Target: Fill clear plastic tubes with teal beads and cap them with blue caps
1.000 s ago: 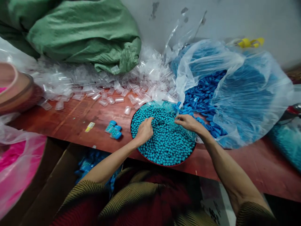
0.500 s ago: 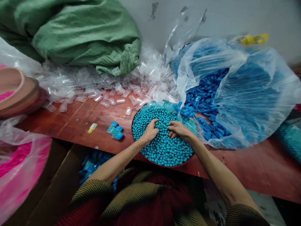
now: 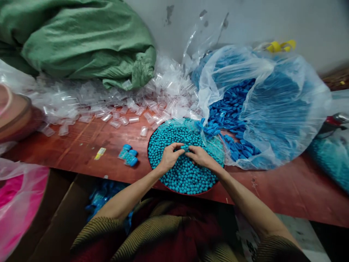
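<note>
"Mustard ribbing on the sleeves [image 3: 95,229] comes nearest. What has changed beyond them?"

"The hands have drawn together. A second ago the right hand [image 3: 201,156] was out by the right side of the tray [image 3: 148,154]; now its fingertips almost meet those of the left hand [image 3: 169,157], above the middle."

"Meaning what?"

"I'd judge that the work is now two-handed, both sets of fingers busy at one small spot."

"Are they pinching anything?"

"Thumb and forefinger of each are bent close, maybe round some tiny piece, but I cannot tell; it would blend with the beads [image 3: 188,178] behind."

"And those beads?"

"Smooth, round, turquoise, filling the circular tray at the near edge of the table [image 3: 81,145], right under the hands."

"Left of the tray?"

"A little cluster of stubby, blue-ended containers [image 3: 127,155] on the scuffed reddish top."

"Farther back?"

"Clear plastic tubes [image 3: 133,119], short and glassy, strewn loosely, then heaped toward the far edge. To the right, a crinkled, filmy bag [image 3: 283,105] gapes, with glossy blue pieces [image 3: 229,109] in its mouth and some reaching the tray's rim."

"And behind?"

"A green sack [image 3: 87,43], slack and deeply folded, over the heap toward the far left corner; last, the stained grey wall [image 3: 245,22]."
</note>
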Available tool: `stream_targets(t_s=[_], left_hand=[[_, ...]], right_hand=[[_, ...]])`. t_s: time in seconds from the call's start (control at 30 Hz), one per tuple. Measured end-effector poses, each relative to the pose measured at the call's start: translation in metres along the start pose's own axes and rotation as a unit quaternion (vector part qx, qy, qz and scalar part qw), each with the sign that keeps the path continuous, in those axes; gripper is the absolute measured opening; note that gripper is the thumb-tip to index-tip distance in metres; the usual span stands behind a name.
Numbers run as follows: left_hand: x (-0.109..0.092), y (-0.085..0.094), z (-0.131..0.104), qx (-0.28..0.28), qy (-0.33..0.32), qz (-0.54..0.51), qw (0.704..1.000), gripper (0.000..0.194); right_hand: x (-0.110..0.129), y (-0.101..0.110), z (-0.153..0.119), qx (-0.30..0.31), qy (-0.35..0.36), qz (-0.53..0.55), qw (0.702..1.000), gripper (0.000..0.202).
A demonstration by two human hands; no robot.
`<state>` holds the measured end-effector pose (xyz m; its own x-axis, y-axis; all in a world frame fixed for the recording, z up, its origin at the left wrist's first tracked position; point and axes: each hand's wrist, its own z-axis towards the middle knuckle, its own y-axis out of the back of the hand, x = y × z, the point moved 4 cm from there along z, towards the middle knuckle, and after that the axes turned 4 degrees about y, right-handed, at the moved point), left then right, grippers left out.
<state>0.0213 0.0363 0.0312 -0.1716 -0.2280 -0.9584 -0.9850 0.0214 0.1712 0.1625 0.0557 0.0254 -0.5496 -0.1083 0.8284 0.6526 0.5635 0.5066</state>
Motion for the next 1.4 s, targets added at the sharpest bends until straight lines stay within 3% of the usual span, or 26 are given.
stream_targets(t_s=[0.07, 0.13, 0.23, 0.33, 0.47, 0.57, 0.73, 0.83, 0.93, 1.0, 1.1, 1.2, 1.4], left_hand=[[-0.01, 0.005, -0.005, -0.01, -0.055, 0.072, 0.996, 0.022], [-0.016, 0.011, -0.009, -0.022, -0.096, 0.124, 0.987, 0.023], [-0.013, 0.016, -0.013, -0.017, -0.107, 0.143, 0.984, 0.024], [0.0, 0.014, -0.009, 0.021, -0.074, 0.091, 0.993, 0.023], [0.016, 0.008, 0.001, 0.088, -0.022, 0.049, 0.995, 0.028], [0.017, 0.007, 0.003, 0.096, -0.021, 0.081, 0.992, 0.03], [0.009, 0.002, -0.01, 0.087, -0.049, 0.151, 0.983, 0.03], [0.007, -0.004, -0.018, 0.068, -0.092, 0.21, 0.971, 0.033], [0.01, -0.004, -0.015, 0.067, -0.079, 0.16, 0.982, 0.032], [0.012, -0.002, -0.008, 0.094, -0.045, 0.079, 0.991, 0.029], [0.012, 0.001, -0.001, 0.128, -0.008, -0.024, 0.991, 0.024], [0.009, 0.001, -0.001, 0.152, 0.028, -0.099, 0.983, 0.023], [0.008, -0.002, -0.005, 0.139, 0.046, -0.154, 0.977, 0.031]], right_hand=[[0.006, 0.008, -0.006, -0.046, 0.066, -0.111, 0.991, 0.018], [0.007, 0.026, -0.012, -0.111, 0.086, -0.22, 0.965, 0.026], [-0.004, 0.062, -0.02, -0.187, 0.023, -0.367, 0.911, 0.031], [-0.021, 0.085, -0.016, -0.167, -0.018, -0.469, 0.867, 0.035], [-0.035, 0.085, -0.002, -0.127, -0.024, -0.511, 0.85, 0.034], [-0.031, 0.084, 0.0, -0.133, -0.03, -0.524, 0.841, 0.03], [-0.001, 0.091, -0.016, -0.213, 0.028, -0.544, 0.812, 0.02], [0.015, 0.078, -0.031, -0.253, 0.067, -0.481, 0.837, 0.023], [0.015, 0.044, -0.036, -0.185, 0.083, -0.386, 0.9, 0.031], [0.012, 0.023, -0.036, -0.153, 0.116, -0.338, 0.921, 0.032], [0.008, 0.012, -0.033, -0.18, 0.149, -0.276, 0.933, 0.027], [0.009, 0.012, -0.03, -0.213, 0.135, -0.247, 0.936, 0.028], [0.023, -0.004, -0.027, -0.141, 0.165, -0.23, 0.949, 0.045]])
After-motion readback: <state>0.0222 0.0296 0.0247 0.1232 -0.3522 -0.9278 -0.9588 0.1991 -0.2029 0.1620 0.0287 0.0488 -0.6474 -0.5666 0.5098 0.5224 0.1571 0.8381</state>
